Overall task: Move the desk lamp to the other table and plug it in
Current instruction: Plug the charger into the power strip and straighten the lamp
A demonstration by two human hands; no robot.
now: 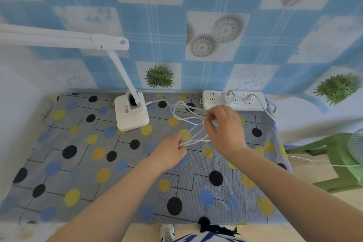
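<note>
The desk lamp [131,112] stands on the table [59,163], its base beyond and to the left of the left hand [172,149], w/ the arm leaning up and back to the long head at top left. Its white cord [188,122] leaves the base on the side nearest the hands and runs in loose loops to both.

Left hand: fingers curled, pinching several strands of cord together at the fingertips. Right hand [224,127]: fingers curled round the far end of the loops, just in front of the power strip [233,100]. Whether it holds the plug itself I can't tell (the palm hides it).

My read: the step is sorting out the cord so the free end can go into the strip, or bundling the slack. Two plugs already sit in the strip, so free sockets look to be left of them, near the red light.

To do it well:
- keep the left hand's pinch as an anchor, so loops don't tangle or drag on the base
- feed slack toward the right hand bit by bit, no yanking (the base is light-looking and could slide)
- line the prongs up w/ a free socket, push straight in
- steer clear of the other cables on the strip; one trails off the table edge right of the right hand.
</note>
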